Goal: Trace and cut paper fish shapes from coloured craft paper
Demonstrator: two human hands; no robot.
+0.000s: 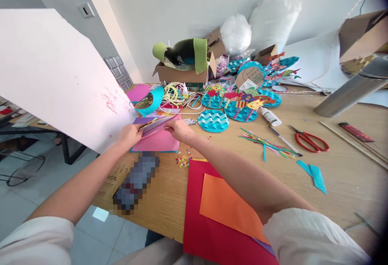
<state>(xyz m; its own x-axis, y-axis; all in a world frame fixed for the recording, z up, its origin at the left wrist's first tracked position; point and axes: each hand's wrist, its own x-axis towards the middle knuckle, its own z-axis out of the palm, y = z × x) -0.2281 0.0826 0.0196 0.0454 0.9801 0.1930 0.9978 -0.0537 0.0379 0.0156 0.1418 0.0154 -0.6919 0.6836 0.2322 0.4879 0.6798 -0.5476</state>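
My left hand (131, 137) grips the left end of a thin stack of coloured paper sheets (156, 124), fingers wrapped round its edge. At the right end of the same sheets is my right hand (179, 130), its fingers pinching the edge. Pink paper (160, 143) lies flat beneath them on the table. Small round confetti dots (183, 160) are scattered just in front. Nearer me lie a red sheet (194, 216) and an orange sheet (227, 204) on top of it, under my right forearm.
A large white board (60, 75) leans at the left. Blue wavy discs (213, 120), a glue bottle (271, 116), paper strips (266, 144), red scissors (312, 141) and a metal cylinder (348, 91) stand or lie to the right. A blurred phone-like object (136, 182) lies near the front edge.
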